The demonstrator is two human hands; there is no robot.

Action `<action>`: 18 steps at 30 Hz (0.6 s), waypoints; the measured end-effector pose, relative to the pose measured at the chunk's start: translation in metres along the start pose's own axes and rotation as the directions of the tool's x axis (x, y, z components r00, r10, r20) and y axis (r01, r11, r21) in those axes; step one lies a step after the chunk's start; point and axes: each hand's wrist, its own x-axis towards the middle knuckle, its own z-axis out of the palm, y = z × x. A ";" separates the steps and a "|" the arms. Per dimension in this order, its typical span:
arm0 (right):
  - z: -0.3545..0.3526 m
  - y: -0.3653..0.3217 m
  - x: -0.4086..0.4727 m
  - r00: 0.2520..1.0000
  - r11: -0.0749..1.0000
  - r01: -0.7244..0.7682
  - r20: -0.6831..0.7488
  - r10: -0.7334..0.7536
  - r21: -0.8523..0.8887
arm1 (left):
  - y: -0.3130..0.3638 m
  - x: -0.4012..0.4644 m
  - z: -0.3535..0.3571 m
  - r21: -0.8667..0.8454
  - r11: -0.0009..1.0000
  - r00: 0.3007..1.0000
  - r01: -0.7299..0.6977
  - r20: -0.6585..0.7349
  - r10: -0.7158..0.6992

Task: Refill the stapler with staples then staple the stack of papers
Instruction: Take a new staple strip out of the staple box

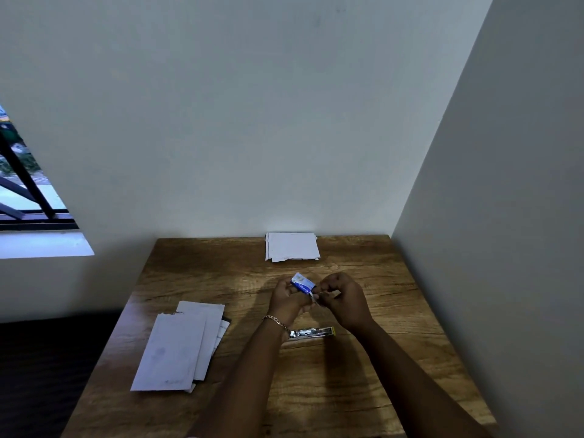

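Head view: left hand (289, 298) grips a blue staple box (302, 283); right hand (343, 298) pinches at its open end. Stapler (311, 333) lies on the surface (363, 374) below both hands; papers (292, 247) beyond them.

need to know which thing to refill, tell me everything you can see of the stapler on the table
The stapler looks like silver metal with a yellowish tip at its right end. It lies flat on the wooden table, lengthwise left to right, between the person's forearms. The left wrist covers its left end. Neither hand holds it. Whether it is opened cannot be told.
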 end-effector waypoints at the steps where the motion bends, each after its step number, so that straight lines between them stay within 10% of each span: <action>1: 0.002 -0.001 0.000 1.000 1.000 0.016 0.008 -0.016 -0.022 | 0.000 0.000 0.000 0.009 1.000 1.000 -0.005 0.002 0.005; 18: 0.013 -0.011 0.008 0.980 0.848 0.200 0.115 -0.164 -0.492 | 0.004 -0.003 -0.007 0.101 0.994 0.997 -0.045 -0.053 0.051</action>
